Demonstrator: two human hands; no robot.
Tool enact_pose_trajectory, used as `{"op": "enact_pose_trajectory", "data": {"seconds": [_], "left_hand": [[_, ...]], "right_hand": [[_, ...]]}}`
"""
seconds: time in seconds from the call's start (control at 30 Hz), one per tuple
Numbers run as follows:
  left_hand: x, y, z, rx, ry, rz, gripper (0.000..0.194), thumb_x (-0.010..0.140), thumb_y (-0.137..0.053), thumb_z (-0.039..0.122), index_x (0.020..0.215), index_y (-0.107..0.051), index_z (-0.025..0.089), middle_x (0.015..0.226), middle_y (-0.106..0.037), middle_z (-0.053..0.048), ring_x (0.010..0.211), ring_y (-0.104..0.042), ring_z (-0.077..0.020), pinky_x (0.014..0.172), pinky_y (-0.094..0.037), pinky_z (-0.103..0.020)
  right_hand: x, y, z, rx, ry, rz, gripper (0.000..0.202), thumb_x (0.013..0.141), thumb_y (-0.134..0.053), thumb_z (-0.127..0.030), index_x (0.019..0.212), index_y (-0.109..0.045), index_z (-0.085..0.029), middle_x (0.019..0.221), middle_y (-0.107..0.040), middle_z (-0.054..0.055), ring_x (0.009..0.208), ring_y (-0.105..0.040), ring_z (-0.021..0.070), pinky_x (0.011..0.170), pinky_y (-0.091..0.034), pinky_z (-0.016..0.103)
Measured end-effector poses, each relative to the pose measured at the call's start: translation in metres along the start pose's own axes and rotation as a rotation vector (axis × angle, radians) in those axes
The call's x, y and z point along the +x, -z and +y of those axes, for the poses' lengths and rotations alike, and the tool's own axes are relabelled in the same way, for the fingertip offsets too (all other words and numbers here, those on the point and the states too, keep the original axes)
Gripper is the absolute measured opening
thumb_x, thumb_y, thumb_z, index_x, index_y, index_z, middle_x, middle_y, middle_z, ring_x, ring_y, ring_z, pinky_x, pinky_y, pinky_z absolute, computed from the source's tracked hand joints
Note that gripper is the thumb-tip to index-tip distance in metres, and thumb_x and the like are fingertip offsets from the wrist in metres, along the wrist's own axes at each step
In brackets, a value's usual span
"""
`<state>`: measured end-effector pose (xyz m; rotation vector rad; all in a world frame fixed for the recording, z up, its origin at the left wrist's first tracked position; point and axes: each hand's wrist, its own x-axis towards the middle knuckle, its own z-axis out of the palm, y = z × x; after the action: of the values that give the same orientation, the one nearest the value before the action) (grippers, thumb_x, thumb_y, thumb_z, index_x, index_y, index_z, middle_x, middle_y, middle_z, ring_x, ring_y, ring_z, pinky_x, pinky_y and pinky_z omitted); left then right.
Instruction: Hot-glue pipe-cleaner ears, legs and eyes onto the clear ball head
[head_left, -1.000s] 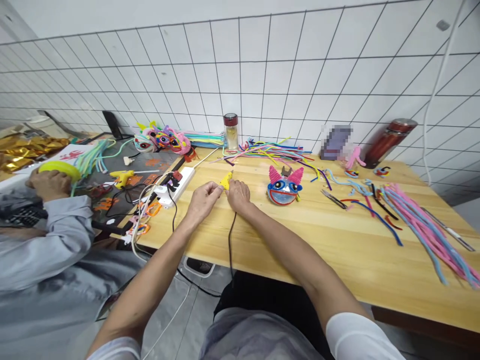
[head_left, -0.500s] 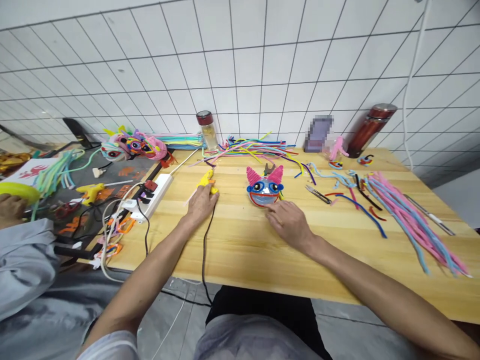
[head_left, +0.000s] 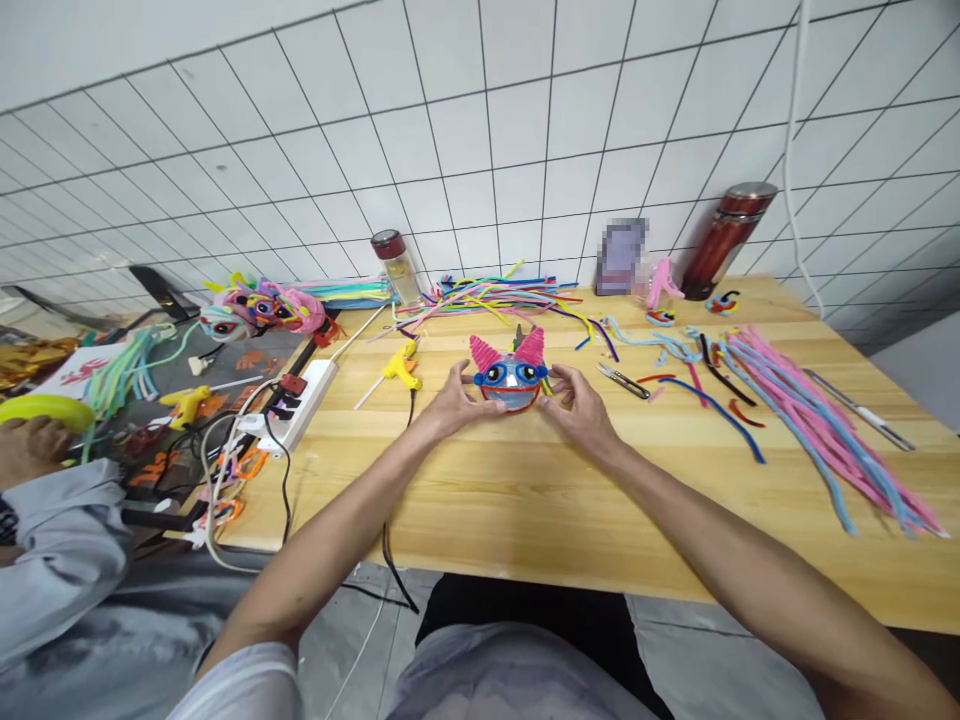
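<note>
A small animal head made of clear plastic and pipe cleaners (head_left: 511,388) sits on the table in front of me. It has pink pointed ears, blue-ringed eyes and a red outline round the mouth. My left hand (head_left: 456,402) grips its left side, thumb along the lower front. From the other side my right hand (head_left: 579,408) holds it, its fingers partly behind the head. Left of my left hand lies a yellow glue gun (head_left: 403,368) with a glue stick poking out. Just behind the ears, a dark-jawed tool (head_left: 517,338) is mostly hidden.
Pipe cleaners (head_left: 495,295) lie along the wall, with a pink and blue bundle (head_left: 817,425) at right. Small scissors (head_left: 624,381), a red thermos (head_left: 727,245), a glass bottle (head_left: 397,268) and a phone (head_left: 621,258) surround me. A power strip (head_left: 309,405) and a co-worker's hand (head_left: 34,440) are left.
My left hand has let go of the glue gun and moved right to the animal head. My right hand has shifted up to the head's right side. The view has turned slightly.
</note>
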<state>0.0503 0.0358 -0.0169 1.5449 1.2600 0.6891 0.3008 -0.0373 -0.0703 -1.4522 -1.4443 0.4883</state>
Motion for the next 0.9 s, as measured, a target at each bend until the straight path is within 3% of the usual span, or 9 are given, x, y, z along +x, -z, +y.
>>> {"op": "enact_pose_trajectory", "data": {"seconds": [0.1, 0.23, 0.47, 0.67, 0.8, 0.9], "left_hand": [[0.011, -0.027, -0.006, -0.180, -0.111, -0.064, 0.118, 0.047, -0.105, 0.057, 0.144, -0.050, 0.018, 0.134, -0.071, -0.017, 0.109, -0.074, -0.0307, 0.097, -0.059, -0.045], [0.017, -0.041, -0.015, -0.139, -0.261, -0.012, 0.095, 0.055, -0.102, 0.059, 0.130, -0.060, 0.018, 0.132, -0.073, -0.016, 0.120, -0.071, -0.0348, 0.107, -0.056, -0.050], [0.009, -0.046, -0.031, -0.060, -0.343, 0.026, 0.092, 0.060, -0.101, 0.054, 0.133, -0.059, 0.018, 0.134, -0.073, -0.016, 0.123, -0.070, -0.0349, 0.110, -0.055, -0.052], [0.008, -0.042, -0.032, -0.011, -0.394, -0.034, 0.089, 0.066, -0.099, 0.049, 0.138, -0.058, 0.017, 0.135, -0.072, -0.016, 0.123, -0.070, -0.0347, 0.109, -0.056, -0.051], [0.008, -0.042, -0.031, -0.023, -0.434, -0.081, 0.084, 0.069, -0.098, 0.050, 0.137, -0.060, 0.018, 0.136, -0.073, -0.015, 0.125, -0.070, -0.0342, 0.110, -0.056, -0.050], [0.009, -0.042, -0.028, -0.067, -0.491, -0.127, 0.092, 0.066, -0.099, 0.054, 0.140, -0.060, 0.018, 0.140, -0.071, -0.016, 0.130, -0.068, -0.0358, 0.113, -0.055, -0.050]], "right_hand": [[0.000, 0.000, 0.000, 0.022, -0.002, -0.035, 0.063, 0.086, -0.075, -0.041, 0.144, -0.059, -0.023, 0.136, -0.074, 0.013, 0.102, -0.072, 0.0269, 0.082, -0.059, 0.042], [-0.002, 0.002, -0.001, 0.050, 0.060, -0.068, 0.066, 0.087, -0.072, -0.035, 0.150, -0.054, -0.023, 0.134, -0.075, 0.011, 0.103, -0.072, 0.0259, 0.085, -0.060, 0.041], [-0.006, 0.003, -0.003, -0.035, 0.202, -0.010, 0.068, 0.092, -0.073, -0.037, 0.155, -0.051, -0.023, 0.127, -0.070, 0.013, 0.107, -0.070, 0.0287, 0.092, -0.061, 0.046], [-0.005, 0.005, 0.008, -0.088, 0.213, -0.088, 0.079, 0.089, -0.080, -0.046, 0.158, -0.048, -0.024, 0.145, -0.064, 0.018, 0.119, -0.068, 0.0321, 0.093, -0.062, 0.047], [-0.006, 0.004, 0.014, -0.119, 0.215, -0.111, 0.077, 0.089, -0.081, -0.052, 0.154, -0.050, -0.025, 0.147, -0.063, 0.018, 0.131, -0.064, 0.0355, 0.106, -0.058, 0.054], [-0.008, 0.003, 0.014, -0.138, 0.224, -0.115, 0.079, 0.089, -0.082, -0.055, 0.153, -0.050, -0.024, 0.148, -0.063, 0.018, 0.136, -0.061, 0.0364, 0.112, -0.054, 0.057]]}}
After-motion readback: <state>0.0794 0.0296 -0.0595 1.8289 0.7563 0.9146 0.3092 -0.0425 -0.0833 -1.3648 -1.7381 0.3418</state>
